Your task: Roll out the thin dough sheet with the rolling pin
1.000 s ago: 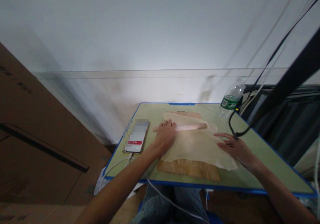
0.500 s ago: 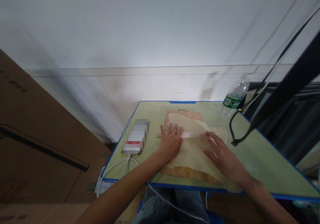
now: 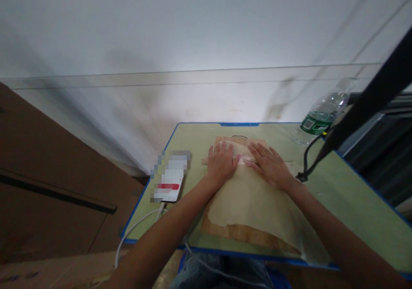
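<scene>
Dough sheet (image 3: 247,199) spreads beneath, and nearer me than, my left hand (image 3: 222,163) and right hand (image 3: 269,165), both palm-down, fingers extended, atop a crosswise rolling pin (image 3: 204,161).

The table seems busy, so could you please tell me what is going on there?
A person is at work on a thin, pale sheet spread over a wooden board on the table. The left hand and right hand lie palm down, side by side, over a rod, which they mostly hide. The sheet's near right part reaches past the board to the table's edge. A phone lies to the left, and a bottle stands at the far right.
</scene>
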Available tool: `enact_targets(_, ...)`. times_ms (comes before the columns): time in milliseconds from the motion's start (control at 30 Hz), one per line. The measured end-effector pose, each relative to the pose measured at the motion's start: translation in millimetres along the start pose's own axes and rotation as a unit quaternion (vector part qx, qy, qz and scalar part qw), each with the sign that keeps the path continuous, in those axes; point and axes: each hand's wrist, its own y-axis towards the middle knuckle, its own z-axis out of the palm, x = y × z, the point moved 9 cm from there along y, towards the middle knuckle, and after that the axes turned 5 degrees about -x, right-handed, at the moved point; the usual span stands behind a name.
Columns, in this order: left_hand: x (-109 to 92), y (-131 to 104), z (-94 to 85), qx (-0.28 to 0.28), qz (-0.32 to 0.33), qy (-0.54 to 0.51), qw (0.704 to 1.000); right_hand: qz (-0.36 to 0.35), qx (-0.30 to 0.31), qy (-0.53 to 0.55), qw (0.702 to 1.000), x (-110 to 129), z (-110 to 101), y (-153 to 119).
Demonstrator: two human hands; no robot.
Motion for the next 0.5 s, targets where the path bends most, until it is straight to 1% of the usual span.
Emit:
enact_targets(100, 5.6, 16.9, 4.7, 0.024, -0.014, -0.013, 1.000, 0.015, 0.027, 0.004, 1.000, -8.3, 7.5, 15.7)
enact_targets(300, 19.7, 46.3, 17.3, 0.066, -0.049, -0.032, 0.996, 0.086, 0.137, -0.012, 0.987, -24.9, 29.1, 40.2)
enact_targets(500, 31.4, 71.8, 33.5, 0.109, -0.083, -0.053, 0.989, 0.106, 0.182, 0.009, 0.978, -35.7, 42.6, 59.5)
